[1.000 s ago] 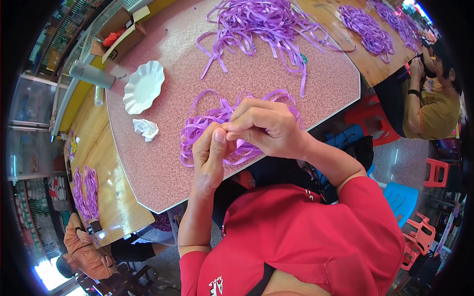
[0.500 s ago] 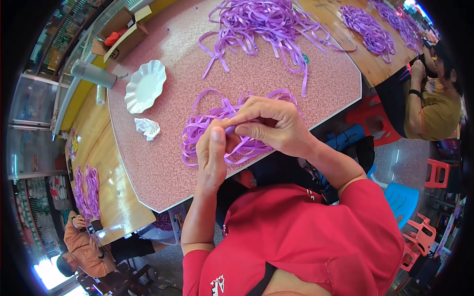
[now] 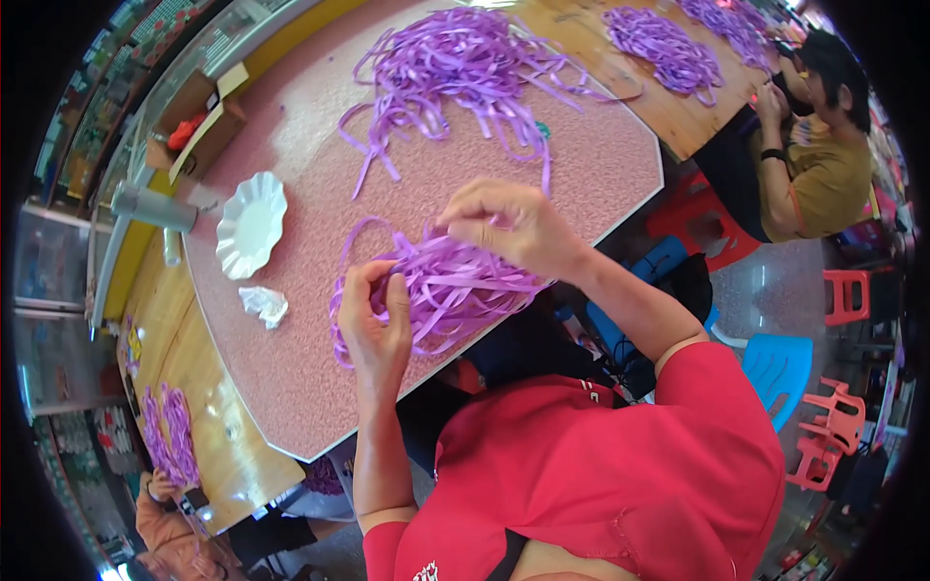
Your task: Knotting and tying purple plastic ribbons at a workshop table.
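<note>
The left hand [image 3: 376, 324] and right hand [image 3: 504, 225] each have their fingers pinched shut on strands of the purple ribbon bundle [image 3: 448, 286], which lies between them on the pink surface [image 3: 291, 378]. Beyond the right fingers sprawls 1 bigger ribbon pile [image 3: 455, 68]. Left of the left fingers sit a white scalloped plate [image 3: 250, 225], seemingly holding nothing, and crumpled paper [image 3: 263, 304].

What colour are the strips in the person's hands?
Purple; the strips show clearly in the head view.

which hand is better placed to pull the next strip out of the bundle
Probably the right hand: its fingertips pinch strands atop the purple strip bundle, while the left hand grips the bundle's near end.
</note>
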Available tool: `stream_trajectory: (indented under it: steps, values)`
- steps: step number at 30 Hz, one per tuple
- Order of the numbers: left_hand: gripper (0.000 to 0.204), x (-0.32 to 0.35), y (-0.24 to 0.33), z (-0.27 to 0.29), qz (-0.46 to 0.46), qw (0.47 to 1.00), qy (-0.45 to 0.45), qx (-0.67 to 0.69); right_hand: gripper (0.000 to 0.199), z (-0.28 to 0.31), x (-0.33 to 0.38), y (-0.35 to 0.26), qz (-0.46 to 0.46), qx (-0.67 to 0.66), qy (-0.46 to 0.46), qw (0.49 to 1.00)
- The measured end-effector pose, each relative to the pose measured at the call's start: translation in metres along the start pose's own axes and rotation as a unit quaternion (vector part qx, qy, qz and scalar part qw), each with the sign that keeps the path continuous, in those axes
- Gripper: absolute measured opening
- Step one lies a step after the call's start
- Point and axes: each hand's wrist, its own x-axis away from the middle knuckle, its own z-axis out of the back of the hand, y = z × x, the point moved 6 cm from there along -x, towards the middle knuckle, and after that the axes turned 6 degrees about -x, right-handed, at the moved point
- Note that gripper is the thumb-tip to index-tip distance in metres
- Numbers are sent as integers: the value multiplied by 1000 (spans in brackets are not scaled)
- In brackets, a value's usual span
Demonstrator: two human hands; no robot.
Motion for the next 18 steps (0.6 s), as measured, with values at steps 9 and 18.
stream_trajectory:
  steps: [9,18]
  values:
    - [33,1,9,6,-141,951,30,-273,24,171,-22,90,-126,344,195,910]
    - [31,5,11,2,-117,963,1,-243,27,190,-47,100,-178,386,14,905]
